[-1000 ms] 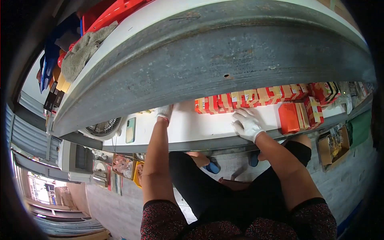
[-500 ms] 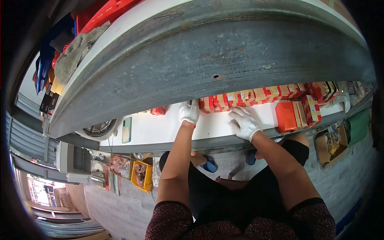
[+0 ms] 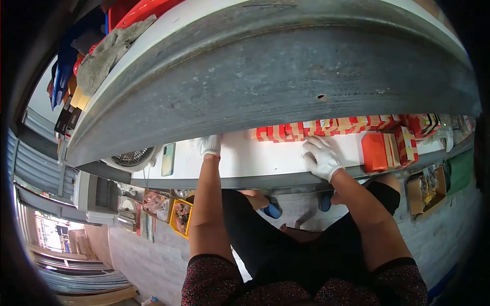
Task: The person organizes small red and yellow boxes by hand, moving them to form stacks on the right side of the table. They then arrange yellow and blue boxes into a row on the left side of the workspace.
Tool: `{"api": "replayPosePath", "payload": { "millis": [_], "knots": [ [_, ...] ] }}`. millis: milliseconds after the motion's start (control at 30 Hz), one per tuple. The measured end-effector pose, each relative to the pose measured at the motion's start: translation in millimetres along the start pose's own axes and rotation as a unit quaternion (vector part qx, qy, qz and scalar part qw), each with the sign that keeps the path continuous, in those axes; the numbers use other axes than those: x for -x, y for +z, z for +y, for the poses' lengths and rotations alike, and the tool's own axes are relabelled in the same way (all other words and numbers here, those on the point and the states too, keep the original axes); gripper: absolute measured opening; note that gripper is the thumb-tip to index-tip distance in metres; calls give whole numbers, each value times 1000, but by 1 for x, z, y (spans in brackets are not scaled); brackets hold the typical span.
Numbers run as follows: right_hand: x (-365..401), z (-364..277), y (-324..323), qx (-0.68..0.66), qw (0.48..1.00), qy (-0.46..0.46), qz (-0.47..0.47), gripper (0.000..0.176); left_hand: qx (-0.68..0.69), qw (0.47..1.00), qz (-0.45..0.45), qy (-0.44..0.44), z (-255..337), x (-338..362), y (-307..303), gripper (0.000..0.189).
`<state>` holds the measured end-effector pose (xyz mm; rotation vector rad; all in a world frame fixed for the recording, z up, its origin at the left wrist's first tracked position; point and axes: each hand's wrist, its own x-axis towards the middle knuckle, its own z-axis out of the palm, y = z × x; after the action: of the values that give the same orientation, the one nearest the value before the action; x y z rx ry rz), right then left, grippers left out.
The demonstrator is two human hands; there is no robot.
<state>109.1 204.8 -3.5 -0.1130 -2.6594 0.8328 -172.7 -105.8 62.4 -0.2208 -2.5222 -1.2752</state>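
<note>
My left hand (image 3: 208,146), in a white knit glove, reaches over the white shelf (image 3: 250,155) and partly under the grey metal beam (image 3: 229,92). Its fingers are hidden behind the beam's edge, so what they touch does not show. A row of red and tan boxes (image 3: 288,132) stands along the back of the shelf, its upper part covered by the beam. My right hand (image 3: 321,159), gloved too, rests flat with fingers spread, the fingertips at the front of that row. To its right stand a plain red box (image 3: 375,153) and a red and tan box (image 3: 407,146).
A phone (image 3: 168,159) lies on the shelf at the left, beside a fan (image 3: 132,157). Below the shelf are a yellow bin (image 3: 181,218) and, at the right, a cardboard box (image 3: 426,191) with bagged items. A grey cloth (image 3: 104,61) lies on the upper ledge.
My left hand has moved left and further under the beam, to where a small red box showed before. That box is now out of sight. My right hand stays by the row; the view has shifted slightly.
</note>
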Motion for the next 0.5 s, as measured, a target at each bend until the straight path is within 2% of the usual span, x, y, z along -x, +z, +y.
{"api": "replayPosePath", "payload": {
  "millis": [100,133,233,267,367,500],
  "knots": [
    [-3,-1,1,7,1000,-3,1,37,-100,974,118,-164,-42,-6,12,76],
    [-3,0,2,10,1000,-1,-1,37,-96,975,119,-164,-50,-12,15,76],
    [-1,2,2,14,1000,1,-1,36,-30,983,-38,-174,-61,-20,23,94],
    [-2,2,2,11,1000,0,3,36,-27,984,-41,-173,-57,-20,26,94],
    [-1,2,2,11,1000,2,7,36,-104,967,36,-230,-51,-14,24,88],
    [-3,0,0,24,1000,3,11,38,-133,969,39,-205,-57,-7,26,86]
  ]
}}
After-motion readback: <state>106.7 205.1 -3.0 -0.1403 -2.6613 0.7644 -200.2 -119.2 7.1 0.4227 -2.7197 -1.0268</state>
